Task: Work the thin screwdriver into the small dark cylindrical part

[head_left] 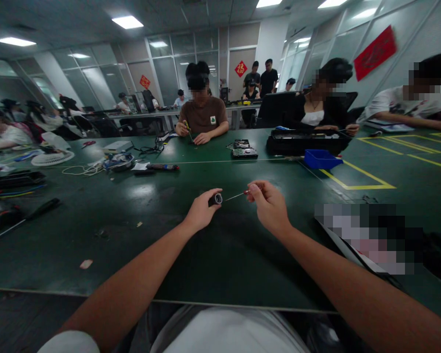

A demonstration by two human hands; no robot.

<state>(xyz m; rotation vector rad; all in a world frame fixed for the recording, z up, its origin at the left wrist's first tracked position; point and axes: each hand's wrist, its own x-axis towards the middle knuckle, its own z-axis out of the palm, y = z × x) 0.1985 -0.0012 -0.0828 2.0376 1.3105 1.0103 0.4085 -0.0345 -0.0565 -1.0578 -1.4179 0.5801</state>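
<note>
Left hand (pixel 202 212): thumb and fingers closed around a small black cylindrical part (pixel 216 199), which lay between the fingertips, its pale-rimmed round end exposed toward the right hand (pixel 271 208). The right hand held a slim screwdriver (pixel 235 196) in a narrow pinch at its red handle; the shaft extended leftward and slightly downward, its tip just beside the part's round end. Whether the tip touched the part could not be told. Both hands were raised over the near half of the table.

Containers: an open blue plastic bin (pixel 322 159) stood to the right beyond the hands, beside a long black housing (pixel 303 143); the bin's contents could not be made out. Left of the housing lay a hard disk drive (pixel 244 153), with a second metal-and-board unit (pixel 241 143) just behind it.

Surface: the tabletop (pixel 220 264) was dark green, marked at right with yellow lines (pixel 369 187). A dark tool with a red end (pixel 161 167), a coiled pale cable (pixel 83 171) and a white slatted grille (pixel 52 157) occupied the left side beyond the hands; a small pale scrap (pixel 85 264) lay nearer the front edge.

Room: across the table, a person in a brown shirt (pixel 205 115) worked with a yellow-and-black tool (pixel 187 129). Glass partitions (pixel 174 71), red wall decorations (pixel 240 69) and lit ceiling panels (pixel 128 22) formed the background.
</note>
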